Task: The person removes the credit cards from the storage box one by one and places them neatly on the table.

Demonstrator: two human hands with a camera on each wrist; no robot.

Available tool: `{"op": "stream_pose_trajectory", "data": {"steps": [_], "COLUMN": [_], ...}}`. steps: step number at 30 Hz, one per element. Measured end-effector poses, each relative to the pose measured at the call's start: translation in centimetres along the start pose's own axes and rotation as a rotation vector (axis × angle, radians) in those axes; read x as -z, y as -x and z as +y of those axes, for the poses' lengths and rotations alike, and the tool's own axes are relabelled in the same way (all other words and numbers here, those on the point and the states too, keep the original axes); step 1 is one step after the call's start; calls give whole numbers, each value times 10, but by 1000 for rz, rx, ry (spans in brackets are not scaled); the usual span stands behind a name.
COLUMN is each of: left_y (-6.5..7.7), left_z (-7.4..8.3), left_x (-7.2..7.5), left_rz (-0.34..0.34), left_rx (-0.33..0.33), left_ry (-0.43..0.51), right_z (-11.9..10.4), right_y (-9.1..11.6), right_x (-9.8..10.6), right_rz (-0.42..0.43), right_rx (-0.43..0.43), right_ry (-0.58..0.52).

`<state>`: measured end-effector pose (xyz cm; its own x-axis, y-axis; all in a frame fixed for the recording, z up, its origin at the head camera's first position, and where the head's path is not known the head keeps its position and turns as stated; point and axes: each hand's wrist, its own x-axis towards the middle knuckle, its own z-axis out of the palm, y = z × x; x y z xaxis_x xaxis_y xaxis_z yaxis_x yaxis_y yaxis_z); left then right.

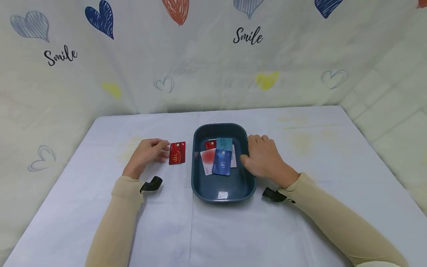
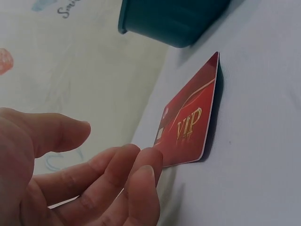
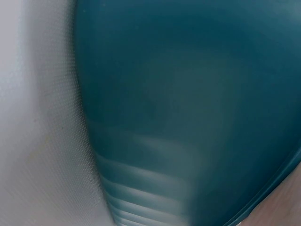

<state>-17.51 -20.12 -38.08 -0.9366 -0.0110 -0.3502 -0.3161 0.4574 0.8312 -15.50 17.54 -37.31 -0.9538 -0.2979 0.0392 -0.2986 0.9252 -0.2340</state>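
A red VIP card (image 1: 177, 153) with gold lettering is on the white cloth, left of a dark teal tray (image 1: 223, 191). My left hand (image 1: 148, 154) is beside this card, fingertips right at its left edge. In the left wrist view the thumb (image 2: 70, 132) stands apart from the card, and a dark shadow runs along one card edge. With the thumb over the rim, my right hand (image 1: 265, 159) grips the tray's right side. Inside the tray overlap a blue VIP card (image 1: 221, 162), a teal card (image 1: 224, 143), a pink-and-white card (image 1: 207, 161) and a partly hidden red card (image 1: 210, 144).
The tray stands near the middle of a table covered with a white cloth (image 1: 300, 215). Behind the table hangs a pale backdrop (image 1: 207, 63) printed with hearts and "Smile". A black wrist device (image 1: 151, 184) sticks out beside the left sleeve, another (image 1: 274, 195) beside the right.
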Motion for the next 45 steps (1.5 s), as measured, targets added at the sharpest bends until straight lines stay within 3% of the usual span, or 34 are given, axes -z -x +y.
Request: {"op": "stream_pose_trajectory", "data": {"steps": [13, 28, 37, 45], "left_y": [5, 13, 20, 23], "left_z": [10, 41, 68, 88], "left_x": [1, -7, -23, -44], "left_rz": [16, -27, -44, -92], "left_rx": [-32, -148, -177, -256], "left_ry": [-95, -187, -299, -368], "right_z": [-4, -5, -2, -1], "right_y": [-2, -2, -1, 1], "right_x": [-4, -5, -4, -1], "right_rz": [-17, 6, 25, 29], "right_rx": [-1, 9, 20, 10], "right_ry": [19, 21, 22, 16]}}
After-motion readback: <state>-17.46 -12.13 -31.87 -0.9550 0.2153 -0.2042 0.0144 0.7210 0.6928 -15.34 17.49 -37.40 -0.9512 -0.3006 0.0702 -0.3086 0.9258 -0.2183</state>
